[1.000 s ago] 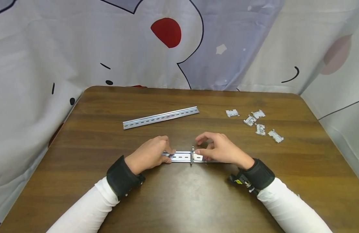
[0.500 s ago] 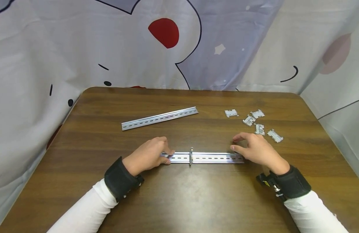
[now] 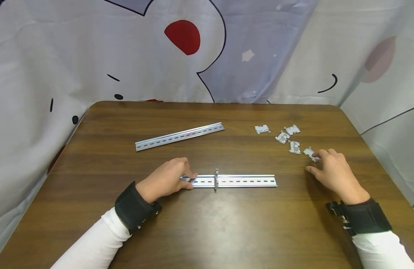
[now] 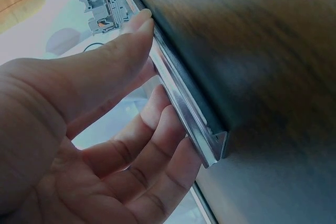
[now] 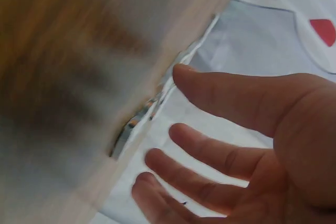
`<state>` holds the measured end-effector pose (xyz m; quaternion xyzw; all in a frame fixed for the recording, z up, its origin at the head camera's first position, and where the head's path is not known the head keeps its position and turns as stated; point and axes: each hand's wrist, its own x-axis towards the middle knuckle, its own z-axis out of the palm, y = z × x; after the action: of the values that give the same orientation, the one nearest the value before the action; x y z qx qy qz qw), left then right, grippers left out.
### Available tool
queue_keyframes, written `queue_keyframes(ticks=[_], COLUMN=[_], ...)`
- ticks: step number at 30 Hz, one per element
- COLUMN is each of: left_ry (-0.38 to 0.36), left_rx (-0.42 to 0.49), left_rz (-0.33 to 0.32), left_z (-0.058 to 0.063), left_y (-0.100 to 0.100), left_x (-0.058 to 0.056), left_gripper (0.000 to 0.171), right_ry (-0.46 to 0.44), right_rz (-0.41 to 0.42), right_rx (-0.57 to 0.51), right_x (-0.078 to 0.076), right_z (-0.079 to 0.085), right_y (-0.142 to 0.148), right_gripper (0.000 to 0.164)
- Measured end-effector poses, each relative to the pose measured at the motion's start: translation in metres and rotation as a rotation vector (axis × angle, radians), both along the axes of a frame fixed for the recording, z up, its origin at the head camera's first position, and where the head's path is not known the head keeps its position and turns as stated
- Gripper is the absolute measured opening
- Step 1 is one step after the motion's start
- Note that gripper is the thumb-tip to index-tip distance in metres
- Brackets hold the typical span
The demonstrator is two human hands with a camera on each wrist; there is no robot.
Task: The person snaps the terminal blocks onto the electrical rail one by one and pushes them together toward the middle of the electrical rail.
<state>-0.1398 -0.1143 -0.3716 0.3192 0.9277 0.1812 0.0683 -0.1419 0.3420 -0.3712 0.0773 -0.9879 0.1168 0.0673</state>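
My left hand (image 3: 168,177) grips the left end of a slotted metal DIN rail (image 3: 247,181) lying across the table, thumb on the near side and fingers on the far side. In the left wrist view the fingers lie along the rail's edge (image 4: 176,90). One grey terminal block (image 3: 216,180) stands upright across this rail, just right of that hand. My right hand (image 3: 336,173) is at the rightmost loose terminal block (image 3: 308,152), its fingertips covering part of it. The right wrist view shows thumb and fingers spread, with terminal blocks (image 5: 126,137) on the table beyond.
Several more loose terminal blocks lie at the back right, among them one set apart (image 3: 262,129) and one nearer (image 3: 294,147). A second DIN rail (image 3: 180,136) lies slanted behind the left hand. A printed cloth (image 3: 260,48) hangs behind the wooden table (image 3: 207,231).
My right hand has left the upright terminal block on the rail and moved right to the rightmost loose terminal block. The left hand keeps its hold on the rail. The head view has shifted slightly.
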Motion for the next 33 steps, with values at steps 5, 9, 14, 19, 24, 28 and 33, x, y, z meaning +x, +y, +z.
queue_keyframes(ticks=[5, 9, 14, 19, 24, 28, 33], left_ry=[-0.022, -0.039, -0.033, -0.022, -0.014, -0.019, -0.016], left_rx=[0.004, 0.015, 0.011, 0.009, 0.01, 0.012, 0.021], left_rz=[0.005, 0.001, 0.007, 0.012, 0.007, 0.004, 0.002], left_z=[-0.001, -0.004, -0.003, -0.001, 0.0, 0.0, 0.0], left_y=[0.001, 0.001, 0.001, -0.001, -0.001, 0.0, -0.001], left_x=[0.0, 0.001, 0.001, -0.001, -0.002, -0.002, -0.001], left_gripper=[0.035, 0.036, 0.035, 0.036, 0.036, 0.036, 0.034], right_ry=[0.012, -0.063, -0.198, -0.254, -0.26, -0.262, -0.311], right_rz=[0.035, 0.006, -0.031, -0.016, 0.029, 0.089, 0.194], right_rx=[0.028, 0.034, 0.066, 0.121, 0.093, 0.068, -0.034], right_x=[-0.023, -0.033, -0.035, -0.034, -0.027, -0.021, -0.01], right_z=[-0.007, -0.007, 0.007, 0.022, 0.032, 0.038, 0.043], right_y=[0.011, 0.014, 0.009, -0.002, -0.014, -0.026, -0.044], right_gripper=[0.045, 0.035, 0.037, 0.043, 0.033, 0.033, 0.031])
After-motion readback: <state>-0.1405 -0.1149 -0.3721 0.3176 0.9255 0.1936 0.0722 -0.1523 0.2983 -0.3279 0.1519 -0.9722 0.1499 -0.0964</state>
